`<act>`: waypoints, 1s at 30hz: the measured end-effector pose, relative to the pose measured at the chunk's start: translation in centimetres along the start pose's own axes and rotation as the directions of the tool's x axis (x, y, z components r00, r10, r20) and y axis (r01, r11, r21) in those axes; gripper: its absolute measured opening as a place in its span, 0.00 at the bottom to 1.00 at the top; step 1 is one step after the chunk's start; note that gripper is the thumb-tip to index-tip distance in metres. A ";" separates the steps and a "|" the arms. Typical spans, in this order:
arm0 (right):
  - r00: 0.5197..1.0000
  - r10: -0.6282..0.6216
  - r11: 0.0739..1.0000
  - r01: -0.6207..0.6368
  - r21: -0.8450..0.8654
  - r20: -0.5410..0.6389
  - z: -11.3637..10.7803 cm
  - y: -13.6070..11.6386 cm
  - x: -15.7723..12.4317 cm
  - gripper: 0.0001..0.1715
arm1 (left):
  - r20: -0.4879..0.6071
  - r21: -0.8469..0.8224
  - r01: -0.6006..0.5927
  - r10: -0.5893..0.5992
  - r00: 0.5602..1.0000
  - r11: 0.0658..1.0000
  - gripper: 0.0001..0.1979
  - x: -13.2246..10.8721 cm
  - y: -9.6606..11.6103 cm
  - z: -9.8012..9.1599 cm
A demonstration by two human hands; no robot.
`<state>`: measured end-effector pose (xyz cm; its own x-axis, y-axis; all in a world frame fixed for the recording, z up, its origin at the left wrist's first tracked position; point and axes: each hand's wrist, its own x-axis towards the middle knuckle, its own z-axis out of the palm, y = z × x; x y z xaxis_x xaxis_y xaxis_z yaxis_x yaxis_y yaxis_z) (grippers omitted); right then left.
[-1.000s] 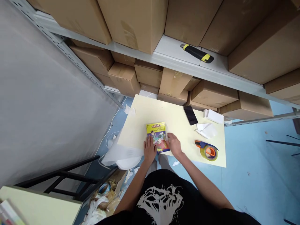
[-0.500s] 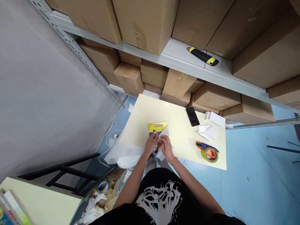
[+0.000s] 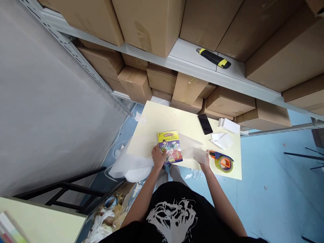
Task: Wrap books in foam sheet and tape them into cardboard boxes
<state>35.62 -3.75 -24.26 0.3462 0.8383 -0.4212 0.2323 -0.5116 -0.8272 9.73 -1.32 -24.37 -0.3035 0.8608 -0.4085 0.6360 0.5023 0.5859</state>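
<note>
Head view, looking down: metal shelving [image 3: 192, 69] packed with cartons [image 3: 149, 27] rises along the far side, and in front of it stands a pale table [image 3: 164, 114]. A translucent white sheet [image 3: 188, 145] lies to the right of a colourful book [image 3: 173, 146], which rests face up at the table's front edge, left of its middle.

2 bare hands are at work. The left hand [image 3: 159, 156] holds the book by its lower left edge, thumb over the cover; what the fingers do beneath cannot be told. The right hand [image 3: 205, 163] is closed on the loose end of the sheet, pinching it well apart from the book. To handle this well, I judge the left should hold the book square while the right draws the sheet evenly, low and without creases.

Room to the right looks tight: a tape dispenser [image 3: 220, 162] sits just beside the right fingertips, touching or not I cannot tell, with a folded paper [image 3: 221, 140] and a phone [image 3: 205, 124] behind. More bare tabletop lies beyond the book, so shifting it that way would probably be safer than working so close to the front edge, where it could tip off.
</note>
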 end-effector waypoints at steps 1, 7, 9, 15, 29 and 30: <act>0.998 0.058 0.995 -0.061 0.077 0.039 -0.4 0.0 0.2 0.48 | 0.006 0.006 0.025 -0.025 1.000 1.000 0.26 0.2 -0.3 0.0; 0.966 0.126 0.961 -0.175 0.215 0.225 -1.0 -1.1 1.6 0.44 | 0.064 0.041 0.081 -0.084 0.994 0.996 0.25 1.2 -0.5 0.8; 0.956 0.109 0.950 -0.181 0.255 0.274 -0.6 -1.9 2.3 0.42 | 0.080 0.060 0.075 -0.080 0.994 0.995 0.27 1.1 -0.3 1.1; 0.925 0.027 0.927 -0.166 0.336 0.380 2.5 -4.3 2.9 0.44 | 0.089 0.099 0.050 -0.059 0.994 0.994 0.28 0.6 -0.4 1.3; 0.936 -0.105 0.984 0.145 -0.098 0.335 14.6 -2.2 -2.1 0.40 | -0.048 0.057 -0.234 0.237 0.970 0.970 0.23 -1.3 -1.2 1.7; 0.935 -0.113 0.980 0.160 -0.116 0.335 14.8 -1.8 -1.9 0.38 | -0.034 0.051 -0.294 0.296 0.955 0.954 0.22 -1.7 -1.3 1.7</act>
<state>21.08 -1.59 -27.46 -0.0067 0.9050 -0.4254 0.3880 -0.3897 -0.8352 10.65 -3.55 -25.65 -0.1256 0.9731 -0.1930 0.7323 0.2222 0.6437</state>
